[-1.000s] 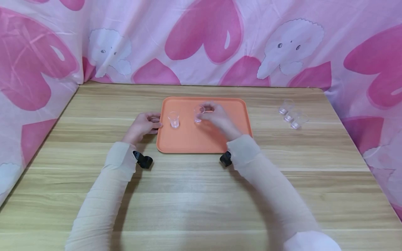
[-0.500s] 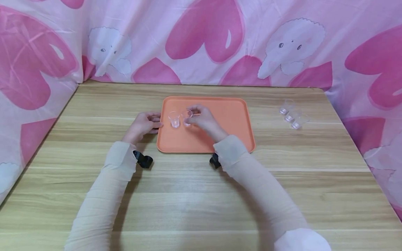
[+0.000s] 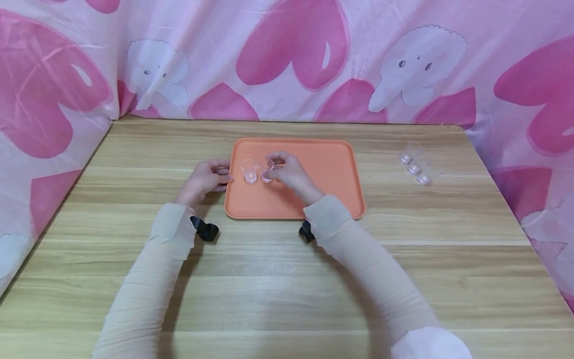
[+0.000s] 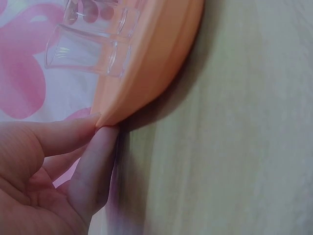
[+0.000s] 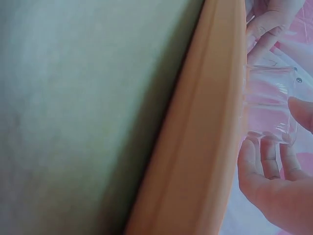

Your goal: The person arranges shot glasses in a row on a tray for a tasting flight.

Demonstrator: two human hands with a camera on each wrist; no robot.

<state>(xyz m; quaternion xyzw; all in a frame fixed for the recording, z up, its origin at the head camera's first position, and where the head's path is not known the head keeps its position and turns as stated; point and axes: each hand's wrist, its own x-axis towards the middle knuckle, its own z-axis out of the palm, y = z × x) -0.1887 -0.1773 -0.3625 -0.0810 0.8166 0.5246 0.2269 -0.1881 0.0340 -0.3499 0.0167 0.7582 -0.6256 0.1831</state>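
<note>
An orange tray [image 3: 327, 179] lies on the table with two small clear cups standing upright side by side near its left end. My left hand [image 3: 202, 180] pinches the tray's left rim, thumb and finger meeting at the edge [image 4: 105, 110] in the left wrist view. Closest to it is the left clear cup [image 3: 249, 172], which neither hand holds. The right clear cup [image 3: 266, 163] stands beside that one, and my right hand [image 3: 292, 172] holds it between thumb and fingers. From the right wrist, this hand [image 5: 281, 191] shows its fingertips against the cup's side.
Several more clear cups [image 3: 414, 167] lie in a slanted row on the wooden table [image 3: 269, 279], right of the tray. A pink patterned cloth [image 3: 287, 60] hangs behind the table and at both sides.
My right hand has slid leftward with its cup, from the tray's middle to beside the left cup. It barely moved in the last half second. The left hand stayed on the rim.
</note>
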